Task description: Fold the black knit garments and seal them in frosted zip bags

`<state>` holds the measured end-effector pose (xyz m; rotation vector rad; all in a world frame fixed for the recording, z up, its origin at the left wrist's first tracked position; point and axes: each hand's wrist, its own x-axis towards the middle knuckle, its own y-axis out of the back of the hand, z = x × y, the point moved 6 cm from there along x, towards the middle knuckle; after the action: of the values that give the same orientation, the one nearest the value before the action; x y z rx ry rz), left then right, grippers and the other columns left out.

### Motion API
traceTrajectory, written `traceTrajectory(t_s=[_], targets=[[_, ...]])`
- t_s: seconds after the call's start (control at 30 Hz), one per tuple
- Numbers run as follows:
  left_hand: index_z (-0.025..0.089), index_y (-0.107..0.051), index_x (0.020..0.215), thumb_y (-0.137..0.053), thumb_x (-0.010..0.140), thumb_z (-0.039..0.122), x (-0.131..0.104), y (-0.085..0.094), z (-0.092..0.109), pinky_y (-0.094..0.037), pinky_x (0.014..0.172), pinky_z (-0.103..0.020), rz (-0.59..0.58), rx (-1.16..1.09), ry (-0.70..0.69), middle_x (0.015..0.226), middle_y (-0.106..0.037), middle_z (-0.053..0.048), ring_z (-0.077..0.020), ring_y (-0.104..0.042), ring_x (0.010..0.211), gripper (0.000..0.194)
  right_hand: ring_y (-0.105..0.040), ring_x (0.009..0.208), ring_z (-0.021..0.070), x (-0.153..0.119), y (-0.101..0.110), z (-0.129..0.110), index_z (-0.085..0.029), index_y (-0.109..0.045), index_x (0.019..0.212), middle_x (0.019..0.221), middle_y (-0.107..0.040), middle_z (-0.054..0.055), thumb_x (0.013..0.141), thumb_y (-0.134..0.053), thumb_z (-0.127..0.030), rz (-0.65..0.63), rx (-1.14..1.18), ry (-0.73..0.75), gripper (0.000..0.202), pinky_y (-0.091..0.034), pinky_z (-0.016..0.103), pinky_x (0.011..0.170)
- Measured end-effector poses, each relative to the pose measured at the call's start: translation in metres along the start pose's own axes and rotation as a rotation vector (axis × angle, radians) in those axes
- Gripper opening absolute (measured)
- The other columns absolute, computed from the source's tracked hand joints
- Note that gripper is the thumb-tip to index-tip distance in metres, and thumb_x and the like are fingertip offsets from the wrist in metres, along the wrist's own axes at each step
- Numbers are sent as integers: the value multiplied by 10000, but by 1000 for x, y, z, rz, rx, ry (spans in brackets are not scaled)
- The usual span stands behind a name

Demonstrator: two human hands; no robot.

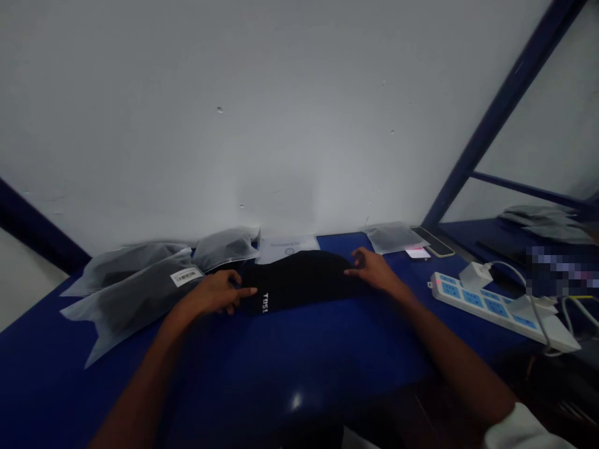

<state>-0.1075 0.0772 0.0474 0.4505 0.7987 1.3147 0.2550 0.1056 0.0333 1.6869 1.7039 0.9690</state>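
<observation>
A black folded cloth item (299, 282) with white lettering near its left end lies on the blue table (290, 362). At its left end rests my left hand (224, 292), fingers spread and the index finger touching the fabric by the lettering. My right hand (372, 269) is at the other end, thumb and index finger apart at the cloth's edge. Behind the cloth, a pale printed bag (287, 244) lies partly covered by it.
Frosted bags with dark contents, one bearing a barcode label (186, 276), lie at the left. At the right are another frosted bag (393, 237), a phone (433, 242) and a white power strip (496, 307) with plugs and cables. A wall stands behind.
</observation>
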Motion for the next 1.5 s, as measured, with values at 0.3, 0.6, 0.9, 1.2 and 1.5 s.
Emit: traceTrajectory(t_s=[0.3, 0.6, 0.9, 1.2, 1.5], targets=[[197, -531, 559, -633, 664, 532, 2, -7, 2, -383, 516, -285, -2, 228, 42, 481, -592, -32, -217, -597, 524, 366, -636, 829, 237, -7, 4, 2, -191, -623, 936, 925, -680, 74, 595, -801, -481, -159, -31, -24, 482, -472, 328, 695], [194, -500, 618, -557, 691, 391, 1, -12, 16, -385, 488, -284, 162, 152, 76, 577, -557, -19, -210, -588, 567, 218, -611, 713, 204, -9, 1, -12, -198, -593, 763, 760, -655, 26, 672, -727, -315, -217, -87, 25, 200, -422, 286, 587], [205, -504, 1015, -564, 798, 494, -31, -37, 81, -534, 760, -391, 60, -384, -520, 1173, -627, -114, -250, -642, 977, 367, -614, 777, 197, -6, 1, -12, -178, -570, 930, 852, -653, 57, 757, -672, -290, -89, -10, 45, 230, -445, 302, 678], [186, -460, 1316, -585, 829, 374, -24, -91, 74, -369, 1056, -493, 295, 446, -792, 1397, -479, -123, -276, -426, 1300, 537, -634, 901, 239, -12, 1, -15, -196, -563, 1129, 1004, -664, 84, 681, -765, -315, -192, 113, 33, 506, -492, 368, 777], [210, -515, 1292, -390, 944, 240, -23, -102, 78, -327, 1079, -535, 310, 435, -817, 1392, -494, -79, -233, -356, 1354, 371, -606, 656, 159, -14, -4, -9, -203, -462, 1309, 1074, -634, 106, 668, -706, -164, -295, 142, -54, 687, -499, 313, 586]])
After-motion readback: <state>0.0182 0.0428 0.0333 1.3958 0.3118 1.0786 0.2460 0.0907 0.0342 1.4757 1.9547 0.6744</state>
